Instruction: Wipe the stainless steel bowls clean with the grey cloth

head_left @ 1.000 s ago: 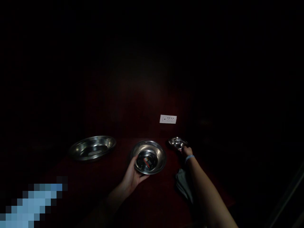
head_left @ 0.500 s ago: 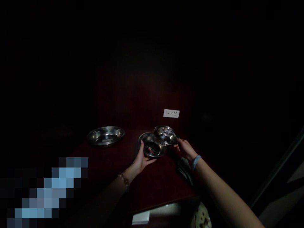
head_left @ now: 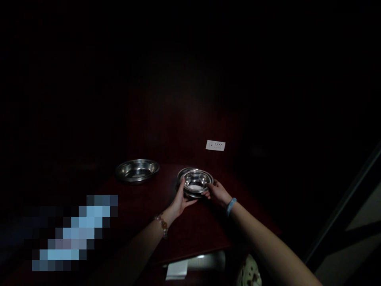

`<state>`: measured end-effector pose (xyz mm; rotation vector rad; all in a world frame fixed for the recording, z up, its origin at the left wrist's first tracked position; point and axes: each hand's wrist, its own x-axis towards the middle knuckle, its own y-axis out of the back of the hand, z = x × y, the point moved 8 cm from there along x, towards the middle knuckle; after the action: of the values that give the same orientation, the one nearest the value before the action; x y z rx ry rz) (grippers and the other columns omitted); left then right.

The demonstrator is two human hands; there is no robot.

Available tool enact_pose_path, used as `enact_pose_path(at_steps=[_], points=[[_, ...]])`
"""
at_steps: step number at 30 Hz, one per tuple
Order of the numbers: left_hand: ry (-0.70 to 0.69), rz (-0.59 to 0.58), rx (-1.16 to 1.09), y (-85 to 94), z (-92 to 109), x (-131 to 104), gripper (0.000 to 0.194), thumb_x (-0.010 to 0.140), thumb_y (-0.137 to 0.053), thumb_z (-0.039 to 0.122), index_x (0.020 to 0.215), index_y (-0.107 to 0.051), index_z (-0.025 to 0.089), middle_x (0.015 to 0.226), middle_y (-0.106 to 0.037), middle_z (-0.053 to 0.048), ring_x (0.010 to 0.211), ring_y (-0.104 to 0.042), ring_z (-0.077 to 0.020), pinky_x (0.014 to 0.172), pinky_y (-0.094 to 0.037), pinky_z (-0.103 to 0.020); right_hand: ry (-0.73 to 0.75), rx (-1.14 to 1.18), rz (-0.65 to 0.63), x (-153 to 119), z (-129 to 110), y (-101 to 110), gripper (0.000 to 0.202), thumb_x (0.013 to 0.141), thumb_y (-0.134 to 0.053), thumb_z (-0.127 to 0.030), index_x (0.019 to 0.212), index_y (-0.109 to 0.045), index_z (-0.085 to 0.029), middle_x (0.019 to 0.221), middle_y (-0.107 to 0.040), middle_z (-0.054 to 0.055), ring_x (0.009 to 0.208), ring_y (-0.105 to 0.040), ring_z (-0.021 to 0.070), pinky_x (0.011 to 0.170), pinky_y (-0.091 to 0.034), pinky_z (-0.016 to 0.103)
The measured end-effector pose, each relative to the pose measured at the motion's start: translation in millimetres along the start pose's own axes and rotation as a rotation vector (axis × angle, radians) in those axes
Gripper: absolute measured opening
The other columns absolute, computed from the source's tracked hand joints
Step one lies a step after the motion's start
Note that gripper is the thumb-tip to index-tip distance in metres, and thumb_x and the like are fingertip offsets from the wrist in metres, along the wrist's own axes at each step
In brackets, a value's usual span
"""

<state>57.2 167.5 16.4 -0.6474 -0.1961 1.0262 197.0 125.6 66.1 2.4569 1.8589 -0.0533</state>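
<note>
Two shiny steel bowls are together at the middle of the dark red table. The smaller bowl sits inside or on top of the larger bowl, whose rim shows around it. My left hand is closed on the larger bowl's left side, thumb over the rim and fingers beneath. At the right rim of the smaller bowl, my right hand pinches the edge. To the left, apart from both hands, a wide steel basin rests on the table.
Dark red table runs up to a wall with a white power socket. A white flat object and a spotted pale item lie below the front edge. A pixelated blue patch covers the lower left.
My right hand has moved left and down, bringing the smaller bowl from beside the larger bowl into or onto it. My left hand keeps its grip on the larger bowl.
</note>
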Motion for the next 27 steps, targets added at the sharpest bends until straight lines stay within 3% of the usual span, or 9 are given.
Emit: enact_pose_path(at_steps=[6, 11, 17, 21, 27], points=[[0.024, 0.022, -0.010, 3.2, -4, 2, 0.065, 0.085, -0.059, 0.049, 0.138, -0.043, 0.014, 0.139, -0.051, -0.020, 0.122, -0.055, -0.0315, 0.093, -0.053, -0.044, -0.035, -0.131, -0.016, 4, 7, 2, 0.031, 0.091, -0.050, -0.021, 0.121, -0.046, -0.017, 0.053, -0.063, -0.004, 0.040, -0.053, 0.0112, 0.043, -0.042, 0.018], [-0.057, 0.090, -0.035, 7.4, 2, 0, 0.072, 0.084, -0.063, 0.041, 0.145, -0.029, 0.025, 0.145, -0.045, -0.016, 0.125, -0.053, -0.0311, 0.091, -0.053, -0.049, -0.072, -0.227, -0.054, 3, 10, 15, 0.029, 0.086, -0.062, -0.026, 0.111, -0.054, -0.015, 0.049, -0.061, -0.005, 0.038, -0.053, 0.0102, 0.041, -0.039, 0.016], [-0.067, -0.007, -0.049, 0.0, 4, 0, 0.055, 0.089, -0.054, 0.047, 0.137, -0.044, 0.022, 0.146, -0.045, -0.016, 0.127, -0.051, -0.0299, 0.095, -0.051, -0.045, -0.235, -0.017, -0.135, -4, 22, 3, 0.027, 0.095, -0.046, -0.038, 0.091, -0.058, -0.013, 0.058, -0.064, 0.002, 0.046, -0.058, 0.0092, 0.043, -0.041, 0.014], [-0.030, -0.074, 0.033, -4.6, 4, 0, 0.061, 0.088, -0.051, 0.055, 0.140, -0.042, 0.024, 0.142, -0.049, -0.016, 0.122, -0.056, -0.0293, 0.098, -0.048, -0.046, -0.179, 0.068, -0.069, -3, 19, 3, 0.031, 0.097, -0.041, -0.031, 0.074, -0.056, -0.016, 0.056, -0.061, 0.000, 0.042, -0.051, 0.0053, 0.044, -0.038, 0.013], [-0.012, -0.169, 0.152, -15.7, 2, -2, 0.064, 0.089, -0.048, 0.057, 0.142, -0.041, 0.022, 0.139, -0.053, -0.016, 0.127, -0.052, -0.0275, 0.108, -0.039, -0.046, -0.108, -0.016, 0.040, 2, 20, 27, 0.032, 0.094, -0.043, -0.028, 0.067, -0.054, -0.017, 0.054, -0.059, 0.000, 0.040, -0.045, 0.0057, 0.042, -0.036, 0.015]])
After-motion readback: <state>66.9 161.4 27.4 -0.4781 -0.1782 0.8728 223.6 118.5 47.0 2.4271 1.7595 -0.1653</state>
